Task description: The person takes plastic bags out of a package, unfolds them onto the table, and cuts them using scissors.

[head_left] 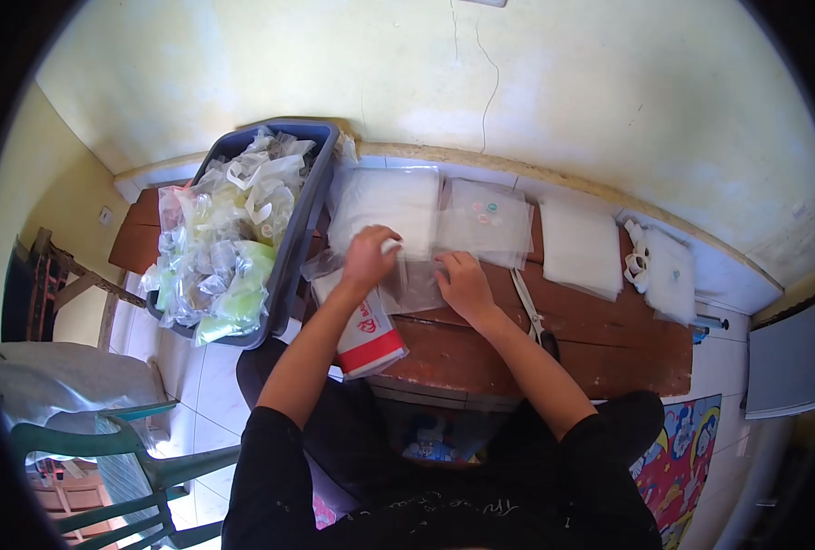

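Note:
A clear plastic bag [414, 286] lies flat on the brown wooden table in front of me. My left hand [371, 261] is curled over its upper left part, with a small white piece [389, 246] at the fingertips that is too small to name. On the bag's right edge rests my right hand [465, 288], its fingers apart and touching the plastic. Under my left forearm is a red and white printed plastic pack [371, 341]. Just beyond my hands lies a stack of clear plastic bags [387, 206]. Scissors [528, 307] lie right of my right hand.
A dark grey bin [295, 234] heaped with filled plastic bags stands at the left. Along the wall are bags with round stickers [487, 220], another stack of bags [580, 249], white rolls [638, 257] and a further stack [669, 273]. A green chair [132, 458] stands lower left.

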A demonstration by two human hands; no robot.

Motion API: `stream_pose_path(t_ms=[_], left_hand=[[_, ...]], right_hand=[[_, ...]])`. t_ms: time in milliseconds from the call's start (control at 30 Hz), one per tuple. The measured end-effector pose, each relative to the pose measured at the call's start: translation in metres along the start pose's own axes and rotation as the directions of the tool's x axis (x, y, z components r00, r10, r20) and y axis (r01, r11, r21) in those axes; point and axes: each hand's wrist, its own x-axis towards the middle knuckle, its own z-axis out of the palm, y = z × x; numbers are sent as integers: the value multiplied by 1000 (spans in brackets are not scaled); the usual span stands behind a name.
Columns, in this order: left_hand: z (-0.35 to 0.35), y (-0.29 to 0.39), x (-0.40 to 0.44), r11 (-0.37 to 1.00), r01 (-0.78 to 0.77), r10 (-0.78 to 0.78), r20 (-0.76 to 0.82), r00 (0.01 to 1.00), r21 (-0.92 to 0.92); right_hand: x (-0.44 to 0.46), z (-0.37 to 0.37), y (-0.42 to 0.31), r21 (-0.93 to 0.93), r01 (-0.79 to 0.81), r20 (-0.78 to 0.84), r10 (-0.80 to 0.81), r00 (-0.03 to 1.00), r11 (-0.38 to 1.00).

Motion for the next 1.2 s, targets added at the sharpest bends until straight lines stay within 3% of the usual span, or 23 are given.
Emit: stream_pose_path(t_ms=[33,100,200,300,533,633,733,800,933,967,1000,1033,1100,1133,1200], left_hand=[[4,14,-8,1000,-5,5,4,1000,1],[13,40,-29,1000,-17,21,181,983,-26],[30,61,-64,996,-63,51,199,979,55],[39,66,-78,991,-67,53,114,992,117],[60,73,-90,968,-157,141,93,986,195],[59,81,-94,967,-125,101,113,988,222],[53,89,-93,976,-125,117,57,992,176],[44,97,-84,997,-73,74,45,996,-21],[19,108,-67,974,-47,49,6,999,-220],[19,101,-65,854,47,-16,65,998,-518],[19,96,-63,638,150,-60,145,988,-755],[10,101,-60,635,151,-57,149,987,-758],[-7,109,-55,187,407,-152,383,911,-894],[-8,108,-54,164,432,-185,402,897,-887],[-14,120,-53,112,455,-250,418,873,-883]], right_hand=[[-3,-3,-1,0,-4,-5,4,1000,1000],[-8,-10,0,2,5,45,-5,999,1000],[-21,-11,5,-96,59,136,-46,990,994],[-40,-9,9,-131,91,162,-69,984,987],[-64,-10,5,-107,-2,144,17,989,994],[-69,-15,1,-117,18,132,-2,991,993],[-66,-35,-5,-100,111,83,-103,991,989],[-59,-62,-12,-14,174,-71,-175,982,985],[-55,-115,-2,-31,163,-61,-165,984,986],[-56,-123,1,85,77,-77,-71,995,993],[-58,-128,3,202,-9,-80,26,996,979],[-60,-129,5,198,-14,-81,30,996,980],[-62,-131,4,535,-172,-23,217,976,827],[-64,-133,1,534,-175,-24,222,975,827],[-68,-137,-7,711,-355,156,356,921,607]])
